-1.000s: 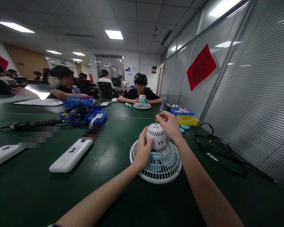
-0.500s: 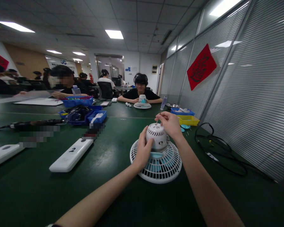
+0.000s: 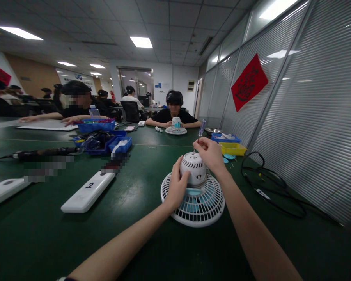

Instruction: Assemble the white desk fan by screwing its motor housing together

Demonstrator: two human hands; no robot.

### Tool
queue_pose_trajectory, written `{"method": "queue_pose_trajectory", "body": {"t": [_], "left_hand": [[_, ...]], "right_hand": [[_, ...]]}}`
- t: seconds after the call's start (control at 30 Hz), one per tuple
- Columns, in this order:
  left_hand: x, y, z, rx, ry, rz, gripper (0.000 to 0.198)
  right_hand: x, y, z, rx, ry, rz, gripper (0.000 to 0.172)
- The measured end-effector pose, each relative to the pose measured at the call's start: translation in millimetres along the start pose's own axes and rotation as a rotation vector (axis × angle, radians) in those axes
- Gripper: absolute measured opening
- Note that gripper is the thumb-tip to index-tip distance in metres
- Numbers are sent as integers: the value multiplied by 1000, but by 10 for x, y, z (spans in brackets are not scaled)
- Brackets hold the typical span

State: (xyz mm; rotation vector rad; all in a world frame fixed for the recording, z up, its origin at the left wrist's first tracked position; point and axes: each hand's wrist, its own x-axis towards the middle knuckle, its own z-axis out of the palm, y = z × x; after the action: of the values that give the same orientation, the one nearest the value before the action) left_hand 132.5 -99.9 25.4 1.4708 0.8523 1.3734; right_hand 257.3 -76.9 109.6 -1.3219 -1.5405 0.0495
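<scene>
A small white fan lies face down on the dark green table, its white motor housing pointing up and blue blades showing through the grille. My left hand is wrapped round the left side of the housing. My right hand pinches a thin screwdriver with a clear blue handle, held nearly upright, its tip at the top rim of the housing.
A white power strip marked 2 lies to the left. Blue trays sit further back, a yellow tray and small screws to the right, and a black cable by the blinds. Other people sit across the table.
My right hand has turned the screwdriver slightly and its handle stands a little more upright. My left hand and the fan have stayed put. A person at the far left lowered an arm.
</scene>
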Motion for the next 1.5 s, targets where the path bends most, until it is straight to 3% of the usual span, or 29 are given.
{"method": "queue_pose_trajectory", "body": {"t": [0.3, 0.47, 1.5], "left_hand": [[10, -18, 0, -23, 9, 13, 53], [14, -24, 2, -34, -1, 10, 56], [9, -4, -13, 14, -15, 7, 62]], "right_hand": [[9, 0, 18, 175, -7, 122, 11], [24, 33, 38, 224, -43, 102, 10], [1, 51, 38, 19, -32, 11, 12]]}}
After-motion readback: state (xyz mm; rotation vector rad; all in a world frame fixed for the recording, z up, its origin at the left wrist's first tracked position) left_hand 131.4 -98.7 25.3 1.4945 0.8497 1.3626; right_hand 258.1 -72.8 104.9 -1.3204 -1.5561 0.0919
